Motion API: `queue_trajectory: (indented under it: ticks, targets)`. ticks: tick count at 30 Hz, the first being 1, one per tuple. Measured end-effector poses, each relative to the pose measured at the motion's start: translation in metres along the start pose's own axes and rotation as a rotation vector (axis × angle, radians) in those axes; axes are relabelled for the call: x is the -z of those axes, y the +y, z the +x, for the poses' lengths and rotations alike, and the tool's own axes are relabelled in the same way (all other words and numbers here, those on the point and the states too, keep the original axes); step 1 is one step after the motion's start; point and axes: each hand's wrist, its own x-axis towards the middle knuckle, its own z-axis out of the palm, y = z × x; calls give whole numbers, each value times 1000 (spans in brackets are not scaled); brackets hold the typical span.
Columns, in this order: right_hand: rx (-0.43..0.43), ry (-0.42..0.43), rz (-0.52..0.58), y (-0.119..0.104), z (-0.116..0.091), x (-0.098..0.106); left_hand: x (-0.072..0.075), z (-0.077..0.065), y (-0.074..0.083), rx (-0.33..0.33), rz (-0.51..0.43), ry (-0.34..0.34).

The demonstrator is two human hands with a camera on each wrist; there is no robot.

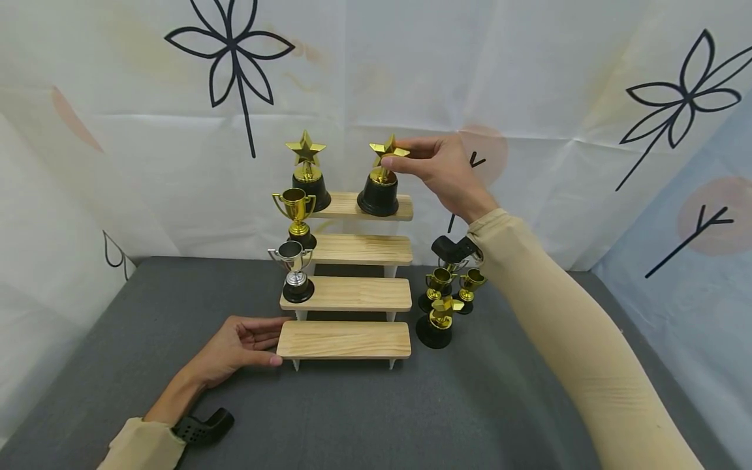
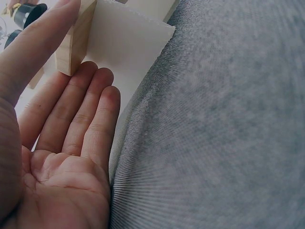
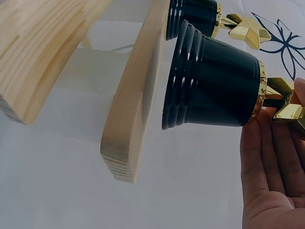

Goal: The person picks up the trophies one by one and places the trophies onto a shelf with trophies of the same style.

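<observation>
My right hand (image 1: 448, 171) pinches a gold star trophy (image 1: 380, 189) by its star, at the right end of the top step of a wooden display stand (image 1: 352, 341). In the right wrist view its black base (image 3: 217, 78) is right at the top board (image 3: 125, 138). At the lowest step's left end is my left hand (image 1: 243, 349), fingers straight and fingertips at the board's edge (image 2: 76, 47). Another star trophy (image 1: 307, 163) stands on the top step's left end. Below it are a gold cup trophy (image 1: 296, 212) and a silver cup trophy (image 1: 296, 267), each on its own step.
On the grey cloth (image 1: 329, 418) right of the stand, a group of trophies stands close together: a star trophy (image 1: 437, 326) in front, gold cups (image 1: 470, 284) behind it, and one partly hidden by my right wrist. A white patterned cloth (image 1: 399, 78) hangs behind the stand.
</observation>
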Motion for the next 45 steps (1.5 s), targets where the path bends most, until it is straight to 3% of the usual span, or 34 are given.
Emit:
queue_trajectory:
  ticks: [18,45]
  targets:
    - [-20,1,-63,7,8,-7,1,0,-1,-13,-20,-7]
    - [-7,13,-14,13,16,-22,1,1,-1,-1,-12,3]
